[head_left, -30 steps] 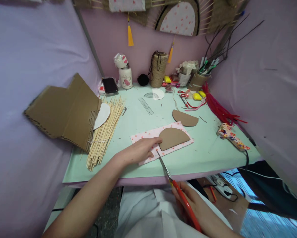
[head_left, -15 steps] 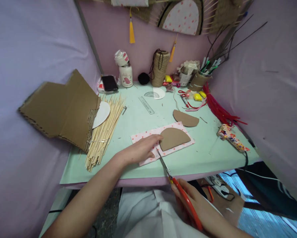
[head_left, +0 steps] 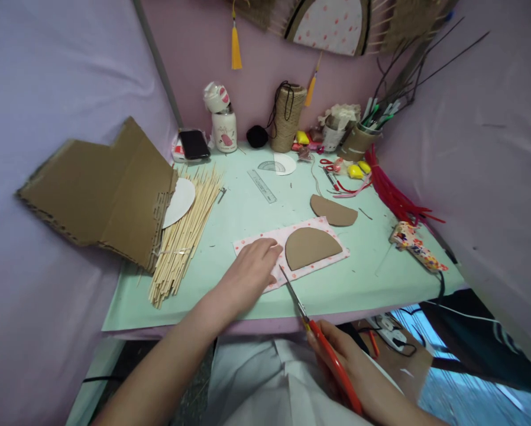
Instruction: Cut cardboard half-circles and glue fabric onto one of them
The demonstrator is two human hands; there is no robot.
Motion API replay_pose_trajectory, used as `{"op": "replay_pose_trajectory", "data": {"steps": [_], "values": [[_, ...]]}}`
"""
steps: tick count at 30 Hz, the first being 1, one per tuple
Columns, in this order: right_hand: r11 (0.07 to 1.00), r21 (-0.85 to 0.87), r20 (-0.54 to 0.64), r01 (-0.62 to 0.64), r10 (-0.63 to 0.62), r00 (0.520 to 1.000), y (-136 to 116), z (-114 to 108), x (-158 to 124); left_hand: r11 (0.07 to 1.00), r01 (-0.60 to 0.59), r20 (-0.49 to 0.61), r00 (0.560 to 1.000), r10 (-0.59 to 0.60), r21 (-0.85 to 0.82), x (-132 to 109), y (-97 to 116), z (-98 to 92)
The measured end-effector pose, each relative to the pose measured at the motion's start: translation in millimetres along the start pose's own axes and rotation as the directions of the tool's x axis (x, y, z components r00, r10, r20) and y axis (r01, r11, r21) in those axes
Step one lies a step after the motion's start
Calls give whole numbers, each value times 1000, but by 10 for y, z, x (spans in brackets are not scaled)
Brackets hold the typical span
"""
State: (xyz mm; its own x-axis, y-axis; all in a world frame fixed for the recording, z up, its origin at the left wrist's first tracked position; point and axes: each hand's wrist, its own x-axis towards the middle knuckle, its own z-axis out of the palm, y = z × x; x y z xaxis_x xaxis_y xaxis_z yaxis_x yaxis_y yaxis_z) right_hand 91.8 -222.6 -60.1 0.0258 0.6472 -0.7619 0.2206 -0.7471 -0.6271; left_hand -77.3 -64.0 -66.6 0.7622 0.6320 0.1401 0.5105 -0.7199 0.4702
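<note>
Currently, my left hand (head_left: 252, 272) lies flat, palm down, on the left part of the dotted fabric strip (head_left: 253, 243). The fingers are extended and lightly spread. The hand grips nothing and only presses on the cloth.

My right hand (head_left: 352, 364) is closed around the orange handles of the scissors (head_left: 310, 329), below the near edge of the tabletop (head_left: 363, 278). The blades point up and to the left, and they stand narrow, almost together. The blade tips sit at the near edge of the fabric strip, between the left fingertips and the cardboard half-round (head_left: 312, 247). I cannot tell whether the blades are already in the cloth.

The fabric strip lies near the middle of the tabletop, slightly skewed, with its right end farther from me. The cardboard half-round rests on the right half of the strip, flat edge toward me, just beside my left fingers but not touching them.

Surrounding items:
- A second cardboard half-round (head_left: 334, 211) lies on the bare tabletop just beyond the strip.
- A bundle of bamboo sticks (head_left: 183, 231) lies at the left, with a white disc (head_left: 180, 198) on it.
- A folded corrugated sheet (head_left: 101, 195) overlaps both the sticks and the disc.
- A ruler (head_left: 262, 186) lies beyond the strip.
- A glue gun (head_left: 414, 245) lies at the right edge.
</note>
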Motion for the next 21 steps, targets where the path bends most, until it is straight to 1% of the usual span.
{"op": "replay_pose_trajectory", "data": {"steps": [2, 5, 8, 11, 16, 21], "values": [[1000, 0, 2, 18, -18, 1000, 17, -1, 18, 996, 46, 8, 999, -46, 74, -73, 78, 57], [999, 8, -26, 38, -38, 999, 2, -3, 11, 992, 85, 1, 996, -86, 96, -142, 126, 148], [999, 39, -3, 4, -4, 1000, -38, 5, -19, 995, 89, -57, 995, -86, 53, -167, 102, 208], [996, 69, 27, -50, 48, 998, -72, 24, -34, 997, 76, -91, 993, -76, 2, -174, 64, 229], [992, 98, 31, -81, 78, 996, -127, 51, -19, 996, 60, -150, 986, -70, -72, -183, 31, 223], [991, 98, -10, -91, 93, 996, -210, 88, -7, 991, 61, -180, 980, -82, -117, -193, 17, 225]]}}
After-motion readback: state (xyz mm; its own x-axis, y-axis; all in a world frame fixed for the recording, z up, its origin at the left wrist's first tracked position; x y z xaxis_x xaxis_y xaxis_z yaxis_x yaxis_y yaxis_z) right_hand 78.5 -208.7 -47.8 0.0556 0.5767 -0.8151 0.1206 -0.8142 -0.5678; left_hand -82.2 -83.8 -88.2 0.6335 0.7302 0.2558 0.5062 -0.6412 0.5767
